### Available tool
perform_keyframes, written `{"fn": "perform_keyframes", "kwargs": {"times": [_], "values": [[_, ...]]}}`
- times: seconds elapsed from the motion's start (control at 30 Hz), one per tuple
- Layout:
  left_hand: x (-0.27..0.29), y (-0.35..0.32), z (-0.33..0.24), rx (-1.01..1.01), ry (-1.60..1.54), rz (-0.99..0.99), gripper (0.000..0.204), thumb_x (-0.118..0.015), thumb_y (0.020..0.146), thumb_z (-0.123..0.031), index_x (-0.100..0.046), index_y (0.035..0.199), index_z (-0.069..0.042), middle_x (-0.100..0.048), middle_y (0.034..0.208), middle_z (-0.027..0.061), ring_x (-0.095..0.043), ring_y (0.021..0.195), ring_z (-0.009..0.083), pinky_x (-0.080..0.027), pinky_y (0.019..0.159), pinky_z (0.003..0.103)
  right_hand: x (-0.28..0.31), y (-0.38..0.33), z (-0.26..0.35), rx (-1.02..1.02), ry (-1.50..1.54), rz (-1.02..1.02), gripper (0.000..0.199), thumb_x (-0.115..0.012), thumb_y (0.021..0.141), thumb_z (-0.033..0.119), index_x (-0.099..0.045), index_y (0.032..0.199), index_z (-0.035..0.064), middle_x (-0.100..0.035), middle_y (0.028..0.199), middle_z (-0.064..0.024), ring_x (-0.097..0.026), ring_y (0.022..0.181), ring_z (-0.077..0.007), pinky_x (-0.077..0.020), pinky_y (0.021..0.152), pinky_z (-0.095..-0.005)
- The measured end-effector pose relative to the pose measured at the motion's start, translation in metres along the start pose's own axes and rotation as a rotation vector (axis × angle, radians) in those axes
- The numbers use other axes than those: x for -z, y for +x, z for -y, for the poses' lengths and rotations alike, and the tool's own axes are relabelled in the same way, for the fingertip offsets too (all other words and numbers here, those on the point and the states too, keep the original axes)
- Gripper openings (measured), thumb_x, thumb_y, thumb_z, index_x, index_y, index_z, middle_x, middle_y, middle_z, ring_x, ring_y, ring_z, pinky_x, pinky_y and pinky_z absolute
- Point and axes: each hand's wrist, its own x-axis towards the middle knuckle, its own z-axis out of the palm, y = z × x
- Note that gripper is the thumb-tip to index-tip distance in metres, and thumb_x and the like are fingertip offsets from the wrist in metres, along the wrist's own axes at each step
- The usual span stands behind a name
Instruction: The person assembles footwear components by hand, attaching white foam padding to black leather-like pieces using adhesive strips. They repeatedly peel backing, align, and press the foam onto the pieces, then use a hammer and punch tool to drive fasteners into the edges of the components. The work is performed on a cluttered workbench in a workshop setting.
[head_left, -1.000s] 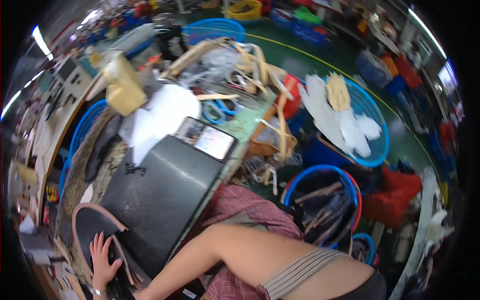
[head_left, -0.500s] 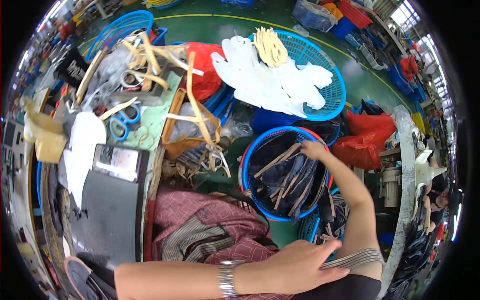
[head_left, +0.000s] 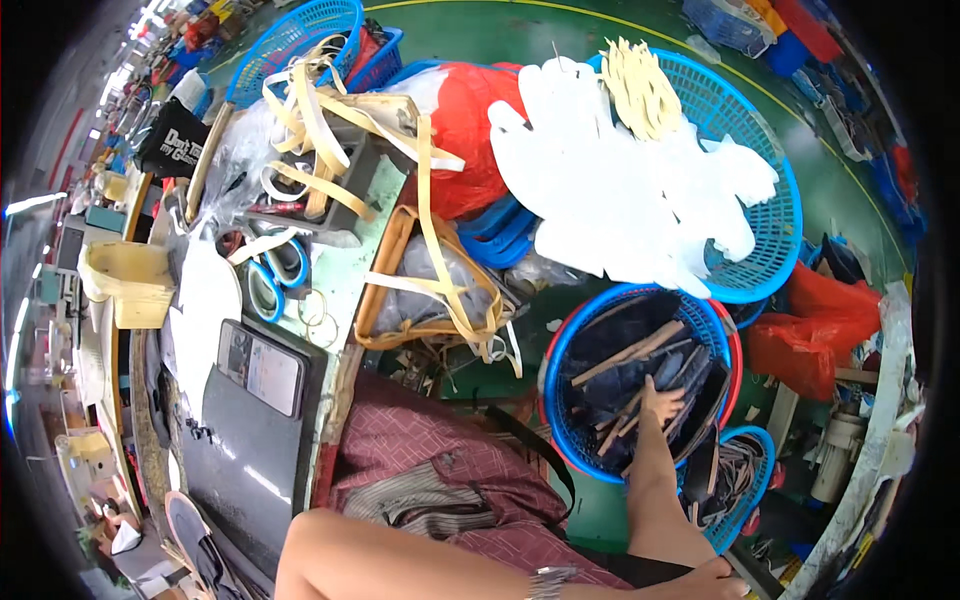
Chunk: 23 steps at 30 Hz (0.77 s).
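Note:
My right hand (head_left: pixel 662 402) reaches down into a blue basket (head_left: pixel 553 420) full of dark, flat strips with tan edges (head_left: pixel 640 350). Its fingers are spread over the strips, and none is lifted. At the lower edge my left hand (head_left: pixel 708 582), below a metal wristwatch (head_left: pixel 550 582), lies across my right arm near the dark sleeve. The picture's edge partly cuts off its fingers, so its grip is unclear. Around the blue basket shows the rim of a red one (head_left: pixel 735 370).
At left, a bench holds a phone (head_left: pixel 262 366), blue-handled scissors (head_left: pixel 280 275) and tan straps (head_left: pixel 320 130). White sheets (head_left: pixel 610 190) cover part of a blue basket (head_left: pixel 770 130) behind. A smaller blue basket (head_left: pixel 765 470) and a red bag (head_left: pixel 800 345) stand at right.
My right hand has moved from the basket's far rim in among the strips, fingers spreading. My left hand has shifted lower, to the picture's edge. The whole view has turned somewhat.

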Motion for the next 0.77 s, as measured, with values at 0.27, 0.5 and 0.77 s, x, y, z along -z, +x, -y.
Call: {"fn": "perform_keyframes", "kwargs": {"times": [0.27,0.5,0.77], "values": [[0.020,-0.016,-0.177,1.028,0.930,-0.295,0.012,-0.066,0.080,-0.012,-0.061,0.089,-0.005,-0.059,0.087,0.0073,-0.058,0.088,0.0291,-0.042,0.083,0.044,0.044,0.036,-0.022,-0.260,0.050,-0.084,0.100,-0.080,0.064,0.032,-0.012,0.136,0.0225,-0.023,0.136,-0.0208,-0.039,0.121,-0.0407,-0.0411,0.093,-0.0570],[0.015,-0.019,-0.184,1.224,0.920,-0.418,0.018,-0.063,0.083,-0.009,-0.057,0.098,-0.002,-0.061,0.091,0.0117,-0.058,0.088,0.0292,-0.043,0.080,0.042,0.055,0.075,-0.053,-0.195,-0.131,0.161,0.106,-0.074,0.066,0.044,-0.007,0.143,0.0166,-0.057,0.119,-0.0151,-0.053,0.112,-0.0313,-0.0379,0.096,-0.0457],[-0.010,-0.033,-0.210,1.483,0.866,-0.812,0.017,-0.062,0.086,-0.023,-0.064,0.097,-0.010,-0.057,0.117,0.0091,-0.054,0.104,0.0297,-0.042,0.091,0.044,-0.043,0.156,-0.154,-0.120,0.707,0.213,0.107,-0.080,0.058,0.022,-0.015,0.143,0.0158,-0.031,0.139,-0.0174,-0.038,0.124,-0.0365,-0.0348,0.092,-0.0623]]}}
